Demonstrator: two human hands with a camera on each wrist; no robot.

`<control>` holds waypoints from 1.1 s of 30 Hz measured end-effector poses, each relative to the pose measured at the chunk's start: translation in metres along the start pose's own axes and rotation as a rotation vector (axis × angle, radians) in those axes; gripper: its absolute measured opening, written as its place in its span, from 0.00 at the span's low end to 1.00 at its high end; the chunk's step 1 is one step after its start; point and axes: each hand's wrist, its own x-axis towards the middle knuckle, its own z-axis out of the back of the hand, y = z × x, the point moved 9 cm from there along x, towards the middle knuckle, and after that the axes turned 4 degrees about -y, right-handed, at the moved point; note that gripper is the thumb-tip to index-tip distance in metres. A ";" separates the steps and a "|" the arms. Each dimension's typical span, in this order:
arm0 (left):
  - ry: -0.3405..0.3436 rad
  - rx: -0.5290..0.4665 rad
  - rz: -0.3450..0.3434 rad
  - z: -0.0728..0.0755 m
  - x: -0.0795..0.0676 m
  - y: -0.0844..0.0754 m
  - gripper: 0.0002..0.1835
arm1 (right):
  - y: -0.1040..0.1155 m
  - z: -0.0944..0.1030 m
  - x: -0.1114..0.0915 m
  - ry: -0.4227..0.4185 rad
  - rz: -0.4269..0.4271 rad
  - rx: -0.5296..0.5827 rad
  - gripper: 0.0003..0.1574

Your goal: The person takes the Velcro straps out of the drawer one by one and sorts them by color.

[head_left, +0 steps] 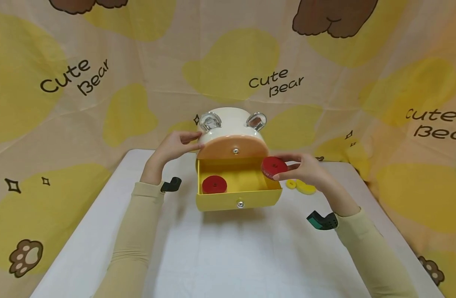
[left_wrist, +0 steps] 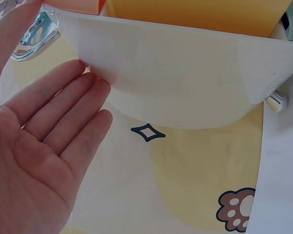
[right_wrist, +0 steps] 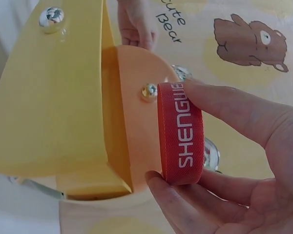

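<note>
A: State the grip and the location of the roll.

B: The right hand (head_left: 306,170) pinches a red ribbon roll (head_left: 274,166) between thumb and fingers, at the right side of the open yellow drawer (head_left: 228,202); the left hand (head_left: 175,145), fingers extended, lies against the white box (head_left: 229,118), presumably to steady it.

A: State the differences between views.

B: Right wrist: lettering on the roll's edge is legible; head: a second red roll (head_left: 214,184) lies inside the drawer, hidden from both wrist views.
</note>
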 end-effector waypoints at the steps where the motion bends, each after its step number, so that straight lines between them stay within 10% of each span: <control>1: -0.001 -0.002 -0.003 0.000 0.000 0.000 0.38 | -0.002 0.002 -0.001 -0.006 -0.006 -0.001 0.43; 33: 0.008 0.012 0.013 0.000 0.001 0.001 0.39 | -0.070 0.035 -0.018 -0.098 -0.142 -0.040 0.50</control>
